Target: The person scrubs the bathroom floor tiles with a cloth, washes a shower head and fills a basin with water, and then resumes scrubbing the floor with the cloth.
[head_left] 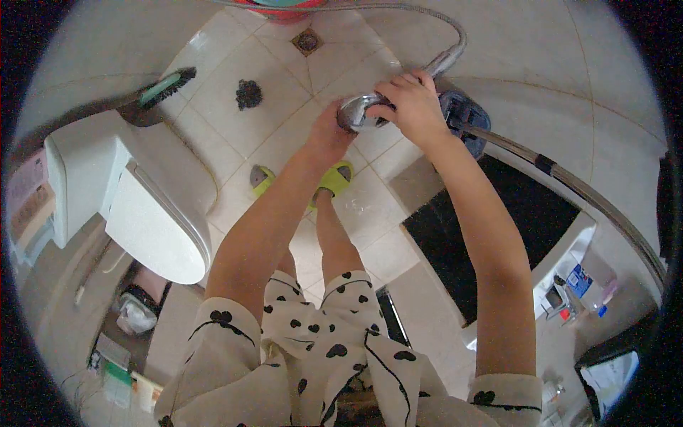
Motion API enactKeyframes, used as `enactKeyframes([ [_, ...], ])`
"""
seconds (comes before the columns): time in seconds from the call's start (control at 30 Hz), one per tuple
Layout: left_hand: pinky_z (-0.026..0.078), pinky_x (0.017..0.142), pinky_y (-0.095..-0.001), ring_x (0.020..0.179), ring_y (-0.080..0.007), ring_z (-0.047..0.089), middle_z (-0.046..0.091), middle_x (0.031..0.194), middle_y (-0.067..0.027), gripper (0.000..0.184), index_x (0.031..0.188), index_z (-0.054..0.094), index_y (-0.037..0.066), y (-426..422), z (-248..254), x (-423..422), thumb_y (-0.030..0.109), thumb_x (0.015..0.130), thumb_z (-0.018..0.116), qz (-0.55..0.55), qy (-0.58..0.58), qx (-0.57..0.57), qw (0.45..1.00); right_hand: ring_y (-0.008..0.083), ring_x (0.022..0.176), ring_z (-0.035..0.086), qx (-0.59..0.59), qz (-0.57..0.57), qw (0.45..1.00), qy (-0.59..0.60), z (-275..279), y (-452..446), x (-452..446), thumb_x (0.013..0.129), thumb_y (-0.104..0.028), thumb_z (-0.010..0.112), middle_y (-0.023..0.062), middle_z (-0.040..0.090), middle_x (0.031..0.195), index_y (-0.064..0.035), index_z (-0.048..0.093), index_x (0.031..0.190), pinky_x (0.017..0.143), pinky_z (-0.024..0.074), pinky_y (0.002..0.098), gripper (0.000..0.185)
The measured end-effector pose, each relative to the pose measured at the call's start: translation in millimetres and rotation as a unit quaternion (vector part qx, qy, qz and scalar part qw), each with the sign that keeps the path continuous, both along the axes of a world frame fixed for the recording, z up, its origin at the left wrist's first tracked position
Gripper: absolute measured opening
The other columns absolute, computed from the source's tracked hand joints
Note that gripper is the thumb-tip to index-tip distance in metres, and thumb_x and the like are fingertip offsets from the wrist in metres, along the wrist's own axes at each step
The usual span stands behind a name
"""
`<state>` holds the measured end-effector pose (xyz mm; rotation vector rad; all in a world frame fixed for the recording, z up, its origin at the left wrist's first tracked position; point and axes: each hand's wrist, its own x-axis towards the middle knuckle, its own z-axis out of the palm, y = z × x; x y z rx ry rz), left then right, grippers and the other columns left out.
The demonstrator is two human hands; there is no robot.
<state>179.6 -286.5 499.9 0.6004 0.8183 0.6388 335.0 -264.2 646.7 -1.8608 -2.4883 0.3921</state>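
A chrome shower head [359,114] is held out in front of me, above the tiled floor. My right hand [413,107] is closed around its handle, with the thumb stretched toward the head. At the head's left rim, my left hand [331,135] grips it; most of those fingers are hidden behind the metal. From the handle a silver shower hose [455,35] curves up and away to the left along the top of the view. The spray face is turned away, and I cannot tell whether water is running.
A white toilet [160,220] with its lid down stands at left, near a green brush [167,87]. A dark clump [248,94] lies by the floor drain [307,43]. At right are a dark mop head [466,117], its pole [576,183] and a black-topped cabinet [498,228].
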Motion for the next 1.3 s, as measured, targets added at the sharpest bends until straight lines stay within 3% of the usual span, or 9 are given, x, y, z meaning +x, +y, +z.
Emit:
enactKeyframes([
  [0.1, 0.043, 0.089, -0.0289, 0.101, -0.0184, 0.054, 0.055, 0.111, -0.0099, 0.052, 0.119, 0.041, 0.003, -12.1, -7.1, -7.7, -0.005, 0.072, 0.062, -0.113, 0.189, 0.196, 0.956, 0.0245, 0.086, 0.055, -0.031, -0.015, 0.999, -0.019, -1.3, -8.9, -0.5, 0.073, -0.043, 0.061, 0.0066, 0.06, 0.08, -0.0112, 0.062, 0.087, 0.085, 0.0321, 0.0398, 0.035],
  [0.27, 0.044, 0.089, -0.0323, 0.102, -0.0234, 0.055, 0.056, 0.111, -0.0122, 0.043, 0.116, 0.045, 0.004, -18.6, -5.6, 1.1, 0.001, 0.076, 0.058, -0.055, -0.031, 0.023, 0.998, 0.0249, 0.083, 0.057, -0.074, -0.082, 0.992, -0.056, 6.0, -32.8, -6.1, 0.074, -0.045, 0.06, 0.0075, 0.061, 0.076, -0.0101, 0.062, 0.086, 0.08, 0.0334, 0.0397, 0.037],
  [0.4, 0.045, 0.086, -0.031, 0.101, -0.0255, 0.056, 0.056, 0.11, -0.0142, 0.054, 0.119, 0.045, 0.004, -7.6, 61.0, -2.5, -0.007, 0.069, 0.063, -0.172, 0.261, 0.264, 0.913, 0.0244, 0.08, 0.058, -0.083, -0.133, 0.983, -0.093, 6.3, -42.4, -2.7, 0.074, -0.045, 0.06, 0.0083, 0.062, 0.078, -0.0097, 0.062, 0.086, 0.079, 0.0341, 0.0409, 0.037],
  [0.6, 0.045, 0.086, -0.031, 0.101, -0.0249, 0.056, 0.056, 0.111, -0.0142, 0.061, 0.121, 0.045, 0.005, 1.1, 42.9, 20.4, -0.011, 0.065, 0.063, -0.184, 0.19, 0.284, 0.922, 0.0252, 0.077, 0.059, -0.063, -0.169, 0.975, -0.129, 8.8, -47.7, 8.9, 0.074, -0.045, 0.06, 0.009, 0.063, 0.076, -0.0097, 0.062, 0.083, 0.078, 0.0348, 0.0418, 0.037],
  [0.7, 0.046, 0.084, -0.0326, 0.098, -0.0229, 0.057, 0.058, 0.108, -0.0118, 0.041, 0.116, 0.049, 0.005, 2.9, 42.2, 30.1, 0.0, 0.076, 0.058, -0.166, 0.174, 0.296, 0.924, 0.0251, 0.076, 0.06, -0.054, -0.167, 0.976, -0.125, 10.6, -45.3, 14.2, 0.074, -0.046, 0.059, 0.0095, 0.063, 0.076, -0.0115, 0.063, 0.082, 0.078, 0.0348, 0.0406, 0.035],
  [0.9, 0.046, 0.079, -0.0337, 0.091, -0.0187, 0.058, 0.06, 0.101, -0.0079, 0.027, 0.105, 0.054, 0.009, -3.8, 40.1, 46.3, 0.027, 0.091, 0.04, -0.057, -0.06, -0.203, 0.976, 0.0265, 0.081, 0.058, -0.057, -0.141, 0.984, -0.095, 6.9, -46.6, 23.5, 0.073, -0.041, 0.063, 0.0086, 0.062, 0.075, -0.0094, 0.061, 0.082, 0.082, 0.034, 0.0434, 0.033],
  [0.97, 0.046, 0.08, -0.0332, 0.092, -0.0197, 0.058, 0.059, 0.103, -0.0084, 0.027, 0.108, 0.053, 0.007, -2.1, 57.6, 44.5, 0.024, 0.09, 0.041, -0.08, 0.003, -0.149, 0.986, 0.0262, 0.082, 0.057, -0.054, -0.125, 0.987, -0.085, 3.8, -48.4, 28.9, 0.073, -0.04, 0.063, 0.0079, 0.062, 0.077, -0.0097, 0.062, 0.083, 0.082, 0.0337, 0.0427, 0.032],
  [1.1, 0.046, 0.082, -0.0326, 0.093, -0.0209, 0.057, 0.057, 0.105, -0.0087, 0.03, 0.112, 0.048, 0.004, -8.6, 26.9, 41.4, 0.022, 0.09, 0.039, -0.146, 0.18, 0.322, 0.918, 0.0256, 0.084, 0.057, 0.0, -0.089, 0.993, -0.083, 4.7, -38.5, 29.3, 0.072, -0.039, 0.064, 0.007, 0.062, 0.079, -0.011, 0.063, 0.085, 0.083, 0.0332, 0.0407, 0.03],
  [1.3, 0.045, 0.086, -0.033, 0.099, -0.0223, 0.055, 0.056, 0.106, -0.0109, 0.04, 0.116, 0.045, 0.001, 2.3, 54.6, 42.7, -0.003, 0.077, 0.055, -0.141, 0.131, 0.16, 0.968, 0.0253, 0.086, 0.057, -0.062, -0.064, 0.991, -0.105, 20.5, -19.0, 34.2, 0.072, -0.041, 0.063, 0.0076, 0.061, 0.079, -0.0121, 0.063, 0.085, 0.084, 0.033, 0.04, 0.032],
])
